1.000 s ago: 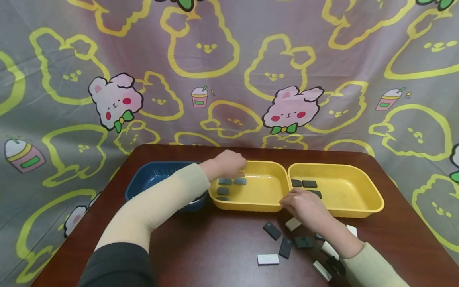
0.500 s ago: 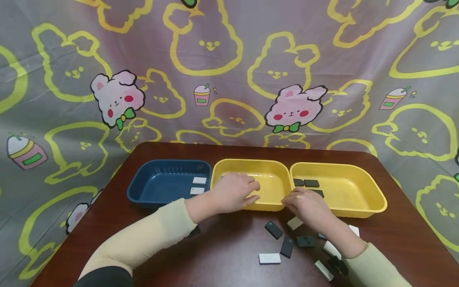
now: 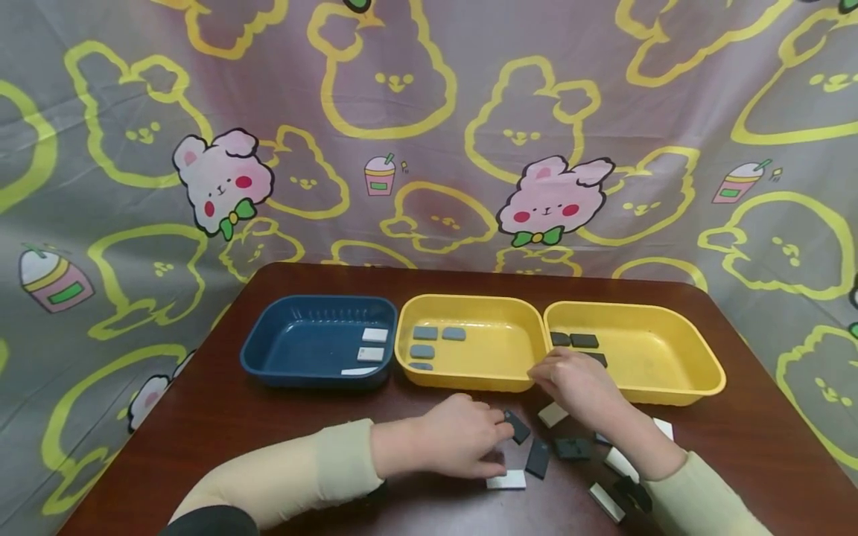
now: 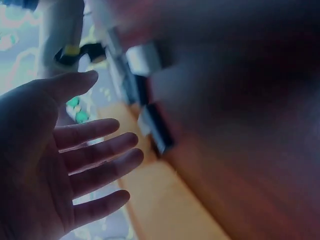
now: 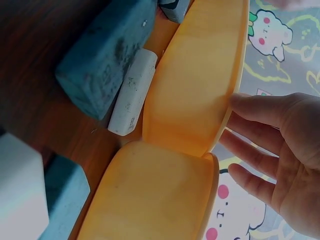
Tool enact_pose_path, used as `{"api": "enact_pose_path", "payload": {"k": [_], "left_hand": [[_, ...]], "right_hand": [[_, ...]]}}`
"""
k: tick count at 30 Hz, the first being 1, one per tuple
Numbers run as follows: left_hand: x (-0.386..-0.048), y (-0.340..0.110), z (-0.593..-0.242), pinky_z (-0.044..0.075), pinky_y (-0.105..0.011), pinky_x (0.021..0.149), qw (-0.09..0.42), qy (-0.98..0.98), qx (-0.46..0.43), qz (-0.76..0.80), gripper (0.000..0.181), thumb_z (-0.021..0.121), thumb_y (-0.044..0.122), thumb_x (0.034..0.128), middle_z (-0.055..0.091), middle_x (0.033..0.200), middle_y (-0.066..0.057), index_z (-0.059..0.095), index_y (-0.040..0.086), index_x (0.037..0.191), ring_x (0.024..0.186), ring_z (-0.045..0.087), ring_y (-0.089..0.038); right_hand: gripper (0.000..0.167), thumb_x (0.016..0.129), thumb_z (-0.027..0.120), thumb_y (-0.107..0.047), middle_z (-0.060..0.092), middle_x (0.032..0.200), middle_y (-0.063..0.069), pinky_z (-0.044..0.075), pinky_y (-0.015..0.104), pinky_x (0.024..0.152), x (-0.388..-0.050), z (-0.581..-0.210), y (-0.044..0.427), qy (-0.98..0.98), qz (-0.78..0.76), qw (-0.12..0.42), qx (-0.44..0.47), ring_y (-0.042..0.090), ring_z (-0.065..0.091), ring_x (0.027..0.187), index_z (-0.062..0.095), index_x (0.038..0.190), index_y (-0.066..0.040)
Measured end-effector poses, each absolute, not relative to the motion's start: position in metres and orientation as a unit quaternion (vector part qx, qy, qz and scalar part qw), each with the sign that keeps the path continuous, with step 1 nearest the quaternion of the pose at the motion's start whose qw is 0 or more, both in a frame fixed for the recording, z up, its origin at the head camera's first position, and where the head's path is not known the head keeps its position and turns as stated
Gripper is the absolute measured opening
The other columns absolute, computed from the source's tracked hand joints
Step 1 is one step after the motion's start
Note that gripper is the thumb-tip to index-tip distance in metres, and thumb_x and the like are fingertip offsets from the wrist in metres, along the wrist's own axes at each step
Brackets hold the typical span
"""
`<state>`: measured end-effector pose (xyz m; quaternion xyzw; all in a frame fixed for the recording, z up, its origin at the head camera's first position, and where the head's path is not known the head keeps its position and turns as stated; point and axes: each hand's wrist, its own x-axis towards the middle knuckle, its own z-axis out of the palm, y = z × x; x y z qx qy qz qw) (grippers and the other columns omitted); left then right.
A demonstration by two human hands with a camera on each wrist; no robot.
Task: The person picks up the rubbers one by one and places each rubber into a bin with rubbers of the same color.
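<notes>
The left hand (image 3: 462, 439), fingers spread in front of the middle yellow tray (image 3: 496, 351), risked nudging the dark block (image 3: 518, 428) because it lay so near the white block (image 3: 511, 481); the right hand (image 3: 579, 381), pinching that tray's rim, could have tilted it by pressing. The white block, in front of the tray, looked flat and oblong.

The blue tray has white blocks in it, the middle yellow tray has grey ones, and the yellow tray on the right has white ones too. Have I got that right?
Not quite: the head view shows black blocks in the right-hand yellow tray, not white ones. The blue tray does hold white blocks, and the middle yellow tray grey blocks.
</notes>
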<state>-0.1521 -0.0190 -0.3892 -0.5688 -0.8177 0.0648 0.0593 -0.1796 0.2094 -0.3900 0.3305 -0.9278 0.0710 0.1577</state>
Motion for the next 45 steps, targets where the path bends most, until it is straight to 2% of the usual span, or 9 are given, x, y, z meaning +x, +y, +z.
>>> {"api": "enact_pose_path", "payload": {"k": [5, 9, 15, 21, 27, 34, 40, 45], "left_hand": [[-0.142, -0.009, -0.399, 0.039, -0.019, 0.052, 0.021, -0.806, -0.581, 0.112, 0.037, 0.060, 0.060, 0.0872, 0.059, 0.082, 0.014, 0.063, 0.025, 0.098, 0.071, 0.055, 0.000], [-0.137, -0.003, -0.404, 0.038, -0.020, 0.050, 0.032, -0.796, -0.590, 0.130, 0.033, 0.064, 0.059, 0.0844, 0.059, 0.077, 0.016, 0.062, 0.027, 0.090, 0.069, 0.056, 0.001], [-0.138, 0.003, -0.410, 0.038, -0.019, 0.048, 0.041, -0.793, -0.594, 0.126, 0.024, 0.071, 0.052, 0.0810, 0.058, 0.074, 0.019, 0.062, 0.029, 0.081, 0.061, 0.054, 0.001], [-0.139, 0.003, -0.410, 0.039, -0.019, 0.048, 0.014, -0.801, -0.590, 0.102, 0.017, 0.075, 0.039, 0.0798, 0.060, 0.075, 0.017, 0.063, 0.027, 0.082, 0.061, 0.056, 0.000], [-0.140, -0.003, -0.404, 0.037, -0.020, 0.046, 0.001, -0.806, -0.581, 0.108, 0.016, 0.074, 0.038, 0.0810, 0.056, 0.071, 0.016, 0.063, 0.027, 0.081, 0.057, 0.052, 0.000], [-0.149, -0.027, -0.391, 0.036, -0.015, 0.051, -0.042, -0.827, -0.559, 0.041, 0.014, 0.073, 0.033, 0.0850, 0.057, 0.081, 0.015, 0.066, 0.025, 0.093, 0.064, 0.048, 0.002], [-0.159, -0.066, -0.371, 0.039, -0.014, 0.057, -0.023, -0.859, -0.510, -0.034, 0.019, 0.075, 0.028, 0.0845, 0.057, 0.083, 0.012, 0.067, 0.019, 0.100, 0.067, 0.048, 0.000], [-0.165, -0.100, -0.354, 0.043, -0.018, 0.061, -0.013, -0.891, -0.442, -0.099, 0.017, 0.075, 0.025, 0.0843, 0.061, 0.085, 0.011, 0.066, 0.020, 0.097, 0.069, 0.050, -0.003]], "right_hand": [[0.012, 0.078, 0.079, -0.005, 0.072, 0.086, 0.000, 0.053, 0.035, 0.072, -0.179, -0.392, 0.210, -0.926, 0.077, 0.161, 0.332, 0.019, 0.064, 0.085, 0.077, 0.090, -0.009], [0.012, 0.078, 0.079, -0.005, 0.072, 0.086, 0.000, 0.053, 0.036, 0.072, -0.179, -0.392, 0.210, -0.923, 0.078, 0.169, 0.336, 0.020, 0.064, 0.084, 0.077, 0.089, -0.009], [0.011, 0.079, 0.079, -0.005, 0.072, 0.086, 0.000, 0.053, 0.036, 0.072, -0.179, -0.391, 0.210, -0.921, 0.078, 0.177, 0.337, 0.020, 0.064, 0.085, 0.077, 0.089, -0.009], [0.011, 0.078, 0.079, -0.005, 0.072, 0.086, 0.000, 0.053, 0.036, 0.072, -0.179, -0.391, 0.210, -0.920, 0.079, 0.179, 0.339, 0.020, 0.064, 0.085, 0.077, 0.089, -0.009], [0.011, 0.078, 0.079, -0.006, 0.072, 0.086, 0.000, 0.053, 0.036, 0.073, -0.180, -0.392, 0.211, -0.924, 0.076, 0.175, 0.332, 0.020, 0.064, 0.085, 0.077, 0.089, -0.009], [0.012, 0.079, 0.079, -0.006, 0.072, 0.087, 0.001, 0.054, 0.036, 0.073, -0.179, -0.391, 0.210, -0.928, 0.078, 0.161, 0.327, 0.020, 0.064, 0.086, 0.077, 0.090, -0.008], [0.013, 0.078, 0.079, -0.005, 0.072, 0.086, 0.001, 0.054, 0.036, 0.073, -0.179, -0.390, 0.211, -0.926, 0.087, 0.162, 0.330, 0.020, 0.064, 0.086, 0.077, 0.090, -0.008], [0.013, 0.077, 0.080, -0.005, 0.072, 0.085, 0.001, 0.054, 0.036, 0.072, -0.180, -0.391, 0.211, -0.923, 0.089, 0.169, 0.334, 0.020, 0.064, 0.084, 0.077, 0.089, -0.008]]}}
